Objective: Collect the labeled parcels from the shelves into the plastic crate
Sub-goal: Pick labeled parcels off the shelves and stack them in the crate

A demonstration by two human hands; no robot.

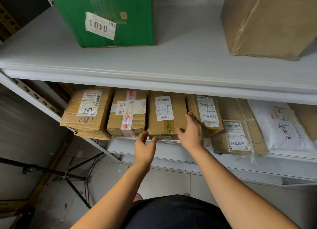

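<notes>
Several labeled cardboard parcels lie in a row on the lower white shelf [154, 144]. The middle brown parcel [164, 124] carries a white label and green tape. My right hand [191, 131] rests on its right side, thumb on the top face and fingers reaching between it and the neighbouring parcel [205, 112]. Just below the parcel's front left corner, my left hand [145, 145] is open, fingertips close to the corner; contact is unclear. The plastic crate is not in view.
Left of the middle parcel lie a taped box [127, 114] and a stack of flat boxes [87, 108]. Further right are a flat parcel [238, 138] and a white bag [277, 126]. The upper shelf [180, 57] holds a green box [109, 16] and a brown box [269, 21]. A tripod [68, 174] stands on the floor.
</notes>
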